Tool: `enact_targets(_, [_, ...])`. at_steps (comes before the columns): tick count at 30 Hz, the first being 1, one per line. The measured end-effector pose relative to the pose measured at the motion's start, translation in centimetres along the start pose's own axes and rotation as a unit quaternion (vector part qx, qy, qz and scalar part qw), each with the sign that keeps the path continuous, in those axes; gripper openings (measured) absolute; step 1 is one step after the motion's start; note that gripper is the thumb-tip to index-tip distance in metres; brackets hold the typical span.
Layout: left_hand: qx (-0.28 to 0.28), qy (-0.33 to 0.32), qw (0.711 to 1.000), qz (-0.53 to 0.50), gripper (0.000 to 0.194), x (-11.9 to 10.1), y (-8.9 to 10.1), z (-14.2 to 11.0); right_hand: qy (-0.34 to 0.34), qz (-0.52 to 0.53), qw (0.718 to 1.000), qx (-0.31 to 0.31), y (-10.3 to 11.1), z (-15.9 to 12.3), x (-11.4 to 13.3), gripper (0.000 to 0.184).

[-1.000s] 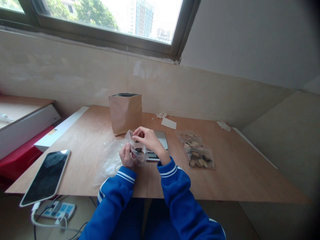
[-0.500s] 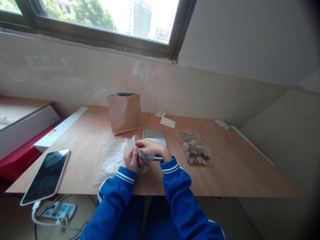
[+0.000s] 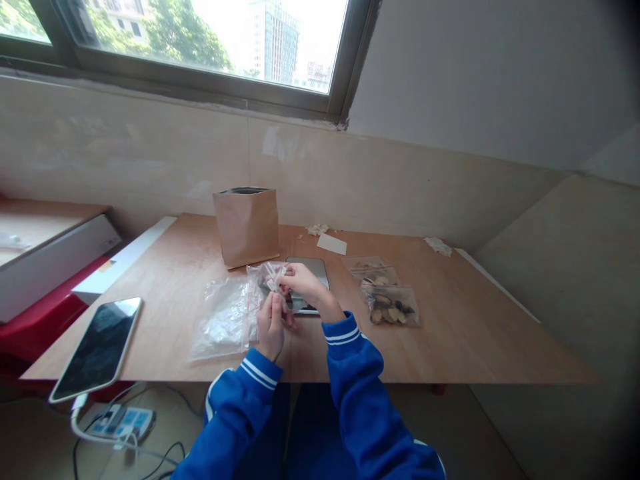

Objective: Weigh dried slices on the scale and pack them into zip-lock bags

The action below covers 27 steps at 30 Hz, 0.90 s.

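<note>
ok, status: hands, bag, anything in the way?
Left hand, right hand both gripping clear bag. Bag crumpled at the grip. Silver scale partly covered by right hand; flat clear plastic close by, left.

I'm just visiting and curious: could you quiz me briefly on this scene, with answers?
1. True or false: the open brown paper bag stands upright.
2. The left hand and right hand grip: (a) a white rectangular card; (b) a clear plastic bag; (c) a blue-and-white power strip.
3. Fill in: the black-screened rectangular phone lies at the wooden table's ____ side.

Key: 1 true; 2 b; 3 left.
</note>
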State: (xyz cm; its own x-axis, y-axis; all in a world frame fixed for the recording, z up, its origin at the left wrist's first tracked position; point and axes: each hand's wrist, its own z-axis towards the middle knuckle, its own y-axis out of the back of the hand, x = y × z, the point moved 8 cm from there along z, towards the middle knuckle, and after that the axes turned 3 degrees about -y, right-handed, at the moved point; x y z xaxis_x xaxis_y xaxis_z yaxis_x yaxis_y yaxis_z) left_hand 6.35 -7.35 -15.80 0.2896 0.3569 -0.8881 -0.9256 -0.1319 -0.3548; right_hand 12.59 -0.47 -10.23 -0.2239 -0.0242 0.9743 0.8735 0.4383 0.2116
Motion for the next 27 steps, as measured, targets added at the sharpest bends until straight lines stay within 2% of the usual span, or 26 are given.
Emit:
enact_targets(2, [0.005, 0.002, 1.000, 0.001, 0.043, 0.0, -0.2, 0.0, -0.005, 0.038, 0.999, 0.008, -0.4, -0.1, -0.5, 0.012])
enact_targets(5, [-0.018, 0.002, 1.000, 0.000, 0.046, -0.3, 0.0, 0.1, 0.043, -0.031, 0.998, -0.029, -0.1, -1.6, 0.4, 0.017])
enact_targets(7, [-0.047, 0.017, 0.999, -0.014, 0.047, -0.4, 0.4, 0.1, 0.109, -0.087, 0.985, -0.100, 0.8, -3.6, 1.9, 0.021])
enact_targets(9, [-0.070, 0.037, 0.996, -0.039, 0.047, -0.5, 0.7, 0.2, 0.167, -0.124, 0.957, -0.202, 2.2, -6.2, 2.7, 0.026])
enact_targets(11, [-0.076, 0.046, 0.994, -0.065, 0.046, -0.6, 0.7, 0.4, 0.179, -0.133, 0.933, -0.284, 3.2, -8.3, 1.9, 0.032])
enact_targets(12, [-0.077, 0.044, 0.993, -0.079, 0.045, -0.7, 0.6, 0.5, 0.165, -0.124, 0.932, -0.298, 3.4, -8.8, 0.8, 0.041])
enact_targets(14, [-0.081, 0.037, 0.989, -0.117, 0.042, -0.8, 0.4, 0.6, 0.120, -0.082, 0.955, -0.259, 2.9, -8.7, -2.0, 0.059])
enact_targets(15, [-0.082, 0.036, 0.986, -0.139, 0.041, -0.7, 0.3, 0.6, 0.102, -0.056, 0.967, -0.228, 2.4, -8.4, -3.2, 0.061])
enact_targets(17, [-0.073, 0.048, 0.981, -0.175, 0.038, -0.4, -0.2, 0.3, 0.092, -0.011, 0.977, -0.194, 1.8, -7.9, -4.5, 0.053])
enact_targets(19, [-0.036, 0.067, 0.981, -0.181, 0.036, -0.2, -0.9, -0.1, 0.106, 0.011, 0.974, -0.201, 2.0, -7.8, -4.4, 0.044])
enact_targets(21, [0.015, 0.074, 0.986, -0.148, 0.035, -0.3, -1.4, -0.7, 0.126, 0.009, 0.964, -0.234, 3.0, -8.0, -3.6, 0.041])
enact_targets(23, [0.022, 0.053, 0.996, -0.066, 0.035, -0.7, -0.8, -0.9, 0.142, 0.001, 0.948, -0.286, 4.4, -8.7, -2.7, 0.041])
enact_targets(25, [-0.039, 0.004, 0.998, 0.046, 0.031, -1.4, 1.0, -0.8, 0.159, -0.006, 0.933, -0.322, 5.7, -9.5, -2.0, 0.043])
enact_targets(27, [-0.108, -0.031, 0.985, 0.133, 0.028, -2.0, 2.9, -0.5, 0.176, -0.021, 0.933, -0.313, 6.2, -9.9, -1.7, 0.045])
